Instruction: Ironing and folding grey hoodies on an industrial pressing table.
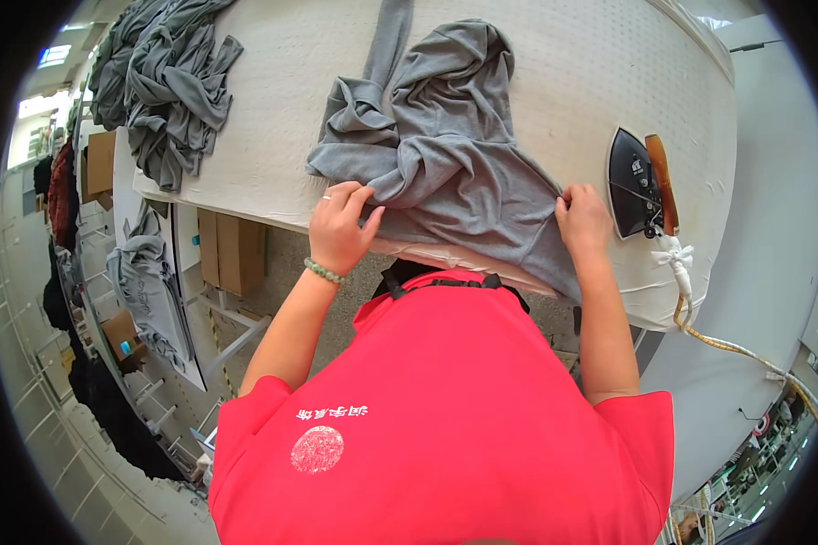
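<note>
Gry knit garment [463, 173] on wht padded table [573, 82]: long axis approx. near–far, strip [389, 41] pointing far; R hand [583, 218] pinches edge, L hand [341, 222] touching, grip unclear.

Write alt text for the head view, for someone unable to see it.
A person in a red shirt handles a rumpled grey garment on a cream-covered table, the right hand pinching its edge and the left hand touching it. A black iron with a brown handle sits to the right; a heap of grey fabric lies at the upper left.
</note>
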{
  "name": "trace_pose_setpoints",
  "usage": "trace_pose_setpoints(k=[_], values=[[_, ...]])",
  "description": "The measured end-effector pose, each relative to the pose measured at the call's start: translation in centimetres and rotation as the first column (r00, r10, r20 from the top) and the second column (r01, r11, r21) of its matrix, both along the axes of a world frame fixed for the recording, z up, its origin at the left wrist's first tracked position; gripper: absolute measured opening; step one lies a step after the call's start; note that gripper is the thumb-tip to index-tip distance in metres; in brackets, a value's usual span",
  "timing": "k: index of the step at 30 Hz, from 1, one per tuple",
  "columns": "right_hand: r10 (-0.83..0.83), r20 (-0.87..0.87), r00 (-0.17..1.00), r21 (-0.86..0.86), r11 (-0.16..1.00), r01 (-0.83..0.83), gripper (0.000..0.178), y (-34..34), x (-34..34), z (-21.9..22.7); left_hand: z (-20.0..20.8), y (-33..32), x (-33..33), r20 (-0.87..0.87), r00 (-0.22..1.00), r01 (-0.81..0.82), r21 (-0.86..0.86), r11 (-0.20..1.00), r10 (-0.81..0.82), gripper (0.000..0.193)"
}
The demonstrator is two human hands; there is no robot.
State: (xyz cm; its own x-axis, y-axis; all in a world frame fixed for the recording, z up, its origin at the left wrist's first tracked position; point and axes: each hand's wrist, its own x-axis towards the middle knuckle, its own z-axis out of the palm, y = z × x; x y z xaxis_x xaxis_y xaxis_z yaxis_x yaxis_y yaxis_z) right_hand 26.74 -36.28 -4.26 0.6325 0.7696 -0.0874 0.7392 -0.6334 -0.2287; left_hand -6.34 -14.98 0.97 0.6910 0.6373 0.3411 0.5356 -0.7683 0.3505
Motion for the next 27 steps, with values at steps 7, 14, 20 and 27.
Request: trace_pose_setpoints(k=[7, 14, 20, 27], values=[[-0.173, -0.119, 0.978, 0.094, 0.978, 0.185, 0.011, 0.0, 0.6, 2.6, -1.6, 1.6, 0.8, -0.125, 0.991, -0.046, -0.053, 0.998, 0.04, 0.014], [-0.171, -0.283, 0.944, 0.441, 0.851, 0.286, 0.009, -0.9, 2.5, 12.2, 10.4, 8.7, -1.2, 0.456, 0.835, 0.058, -0.628, 0.776, 0.307, 0.016], [-0.089, -0.531, 0.842, 0.322, 0.898, 0.298, 0.011, -1.3, 4.8, 15.4, 18.9, 7.4, -7.9, 0.203, 0.945, -0.077, -0.622, 0.779, 0.256, 0.012], [0.008, -0.822, 0.569, -0.249, 0.894, -0.372, 0.018, 1.1, 3.4, 11.3, 14.8, 4.6, -15.8, -0.21, 0.942, -0.314, -0.828, 0.464, 0.262, 0.008]])
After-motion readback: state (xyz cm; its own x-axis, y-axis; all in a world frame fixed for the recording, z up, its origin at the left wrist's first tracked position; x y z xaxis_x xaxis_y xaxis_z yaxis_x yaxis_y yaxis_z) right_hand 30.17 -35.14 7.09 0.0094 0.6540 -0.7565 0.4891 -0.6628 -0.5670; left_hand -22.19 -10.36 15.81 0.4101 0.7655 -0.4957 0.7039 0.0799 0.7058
